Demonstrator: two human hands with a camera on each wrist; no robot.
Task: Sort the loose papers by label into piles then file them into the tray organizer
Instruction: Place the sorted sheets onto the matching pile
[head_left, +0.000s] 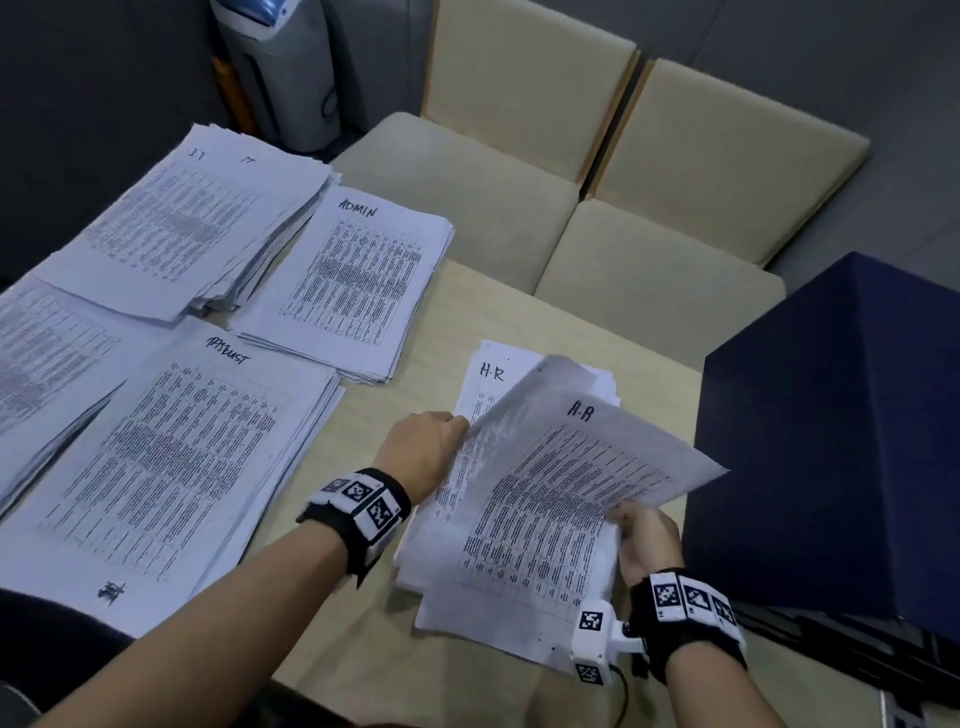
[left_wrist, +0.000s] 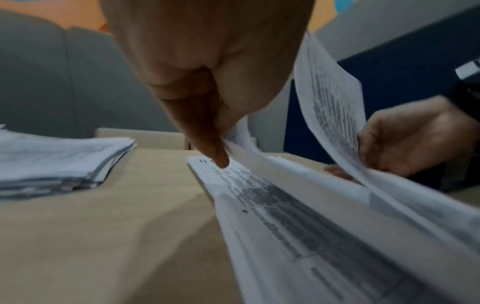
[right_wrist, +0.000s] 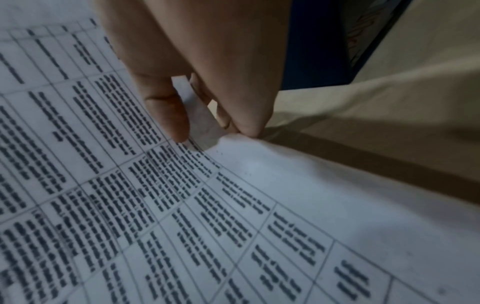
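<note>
Nearest us, the right hand (head_left: 647, 535) pinches the lower right edge of a sheet (head_left: 571, 499), thumb on the printed face and fingers beneath, as the right wrist view shows; we read this grip as a way to peel one sheet free without dragging its neighbours. The sheet is lifted and tilted above the HR pile (head_left: 488, 379), its handwritten label (it reads roughly "H.R", though the letters are unclear) turned up toward the head camera, presumably so that we can check it against the pile below.

The left hand (head_left: 423, 449) holds the sheet's left edge between thumb and fingers, while one fingertip (left_wrist: 221, 162) comes down on the pile's top page; we judge that this steadies the stack as the sheet moves over it.

To the left lies a pile (head_left: 171, 467) whose label we cannot read with confidence. Beyond it lie the ADMIN pile (head_left: 358, 286) and, farthest left, the IT pile (head_left: 176, 218), which looks thick and loosely squared. All piles lie flat on the table (head_left: 415, 338), labels uppermost and apart from one another, which keeps the categories distinct.

At right stands a dark blue box (head_left: 831, 431), just beside the HR pile. Only closed outer faces show, so we cannot tell whether it is the tray organizer or what it contains. We judge sorting to be under way and filing not yet begun.

Two chairs (head_left: 519, 171) stand beyond the table.
</note>
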